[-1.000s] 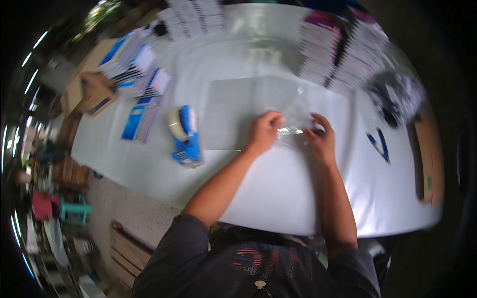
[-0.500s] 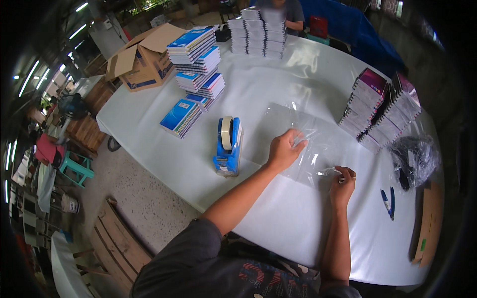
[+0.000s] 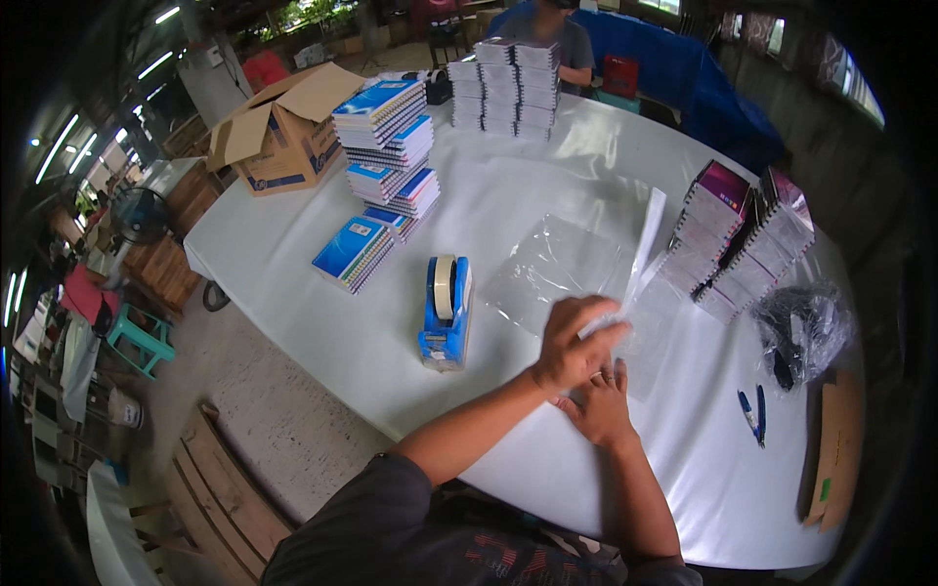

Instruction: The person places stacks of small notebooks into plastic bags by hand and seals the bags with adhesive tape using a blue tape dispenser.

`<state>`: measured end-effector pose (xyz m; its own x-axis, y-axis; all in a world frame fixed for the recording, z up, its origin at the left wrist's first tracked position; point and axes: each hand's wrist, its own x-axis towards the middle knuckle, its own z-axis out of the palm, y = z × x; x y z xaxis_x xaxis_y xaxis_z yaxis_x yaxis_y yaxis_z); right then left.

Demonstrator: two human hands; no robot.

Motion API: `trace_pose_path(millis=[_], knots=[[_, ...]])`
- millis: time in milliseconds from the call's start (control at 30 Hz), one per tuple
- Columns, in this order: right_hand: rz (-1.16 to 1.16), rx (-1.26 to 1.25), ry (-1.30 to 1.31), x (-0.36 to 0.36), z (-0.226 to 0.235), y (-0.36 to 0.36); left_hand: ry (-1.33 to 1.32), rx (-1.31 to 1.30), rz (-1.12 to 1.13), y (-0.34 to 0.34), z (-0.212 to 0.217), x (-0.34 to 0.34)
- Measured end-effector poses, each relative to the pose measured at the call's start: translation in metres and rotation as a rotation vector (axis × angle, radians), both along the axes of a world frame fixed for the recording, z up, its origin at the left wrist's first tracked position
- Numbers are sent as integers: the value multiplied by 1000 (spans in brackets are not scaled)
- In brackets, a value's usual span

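Left hand (image 3: pixel 572 344): fingers curled, pinching the lower end of a clear plastic sleeve (image 3: pixel 640 256) that rises as a narrow strip above the white table (image 3: pixel 293 283), right of the blue tape dispenser (image 3: pixel 445 313). Right hand (image 3: pixel 601 402): laid flat, fingers pressed down on the table just below the left hand, beside a flat clear plastic sheet (image 3: pixel 562 269). Left of the dispenser, stacked blue spiral notebooks (image 3: pixel 386 137); far right of it, purple-covered notebooks (image 3: pixel 718 230) and a blue pen (image 3: pixel 752 415).
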<state>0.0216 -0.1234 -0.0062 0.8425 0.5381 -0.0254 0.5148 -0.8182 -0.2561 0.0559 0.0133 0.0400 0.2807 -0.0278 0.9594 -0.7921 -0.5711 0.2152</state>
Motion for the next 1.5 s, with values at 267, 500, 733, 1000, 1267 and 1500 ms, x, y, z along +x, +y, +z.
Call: trace_pose_path(millis=[267, 500, 733, 1000, 1267, 1500], knots=[[-170, 42, -212, 88, 2, 39, -73, 99, -281, -45, -7, -28], [-399, 485, -370, 127, -8, 47, -13, 145, -151, -33, 4, -25], [-30, 1995, 572, 91, -34, -13, 160, 199, -57, -36, -5, -14], [-277, 1940, 782, 25, 11, -73, 793, 303, -369, -44, -32, -16], [-508, 1248, 589, 27, 15, -127, 847, 338, -96, -24, -36, 12], [-473, 584, -883, 13, 42, -81, 1174, 735, 334, -35, -51, 1]])
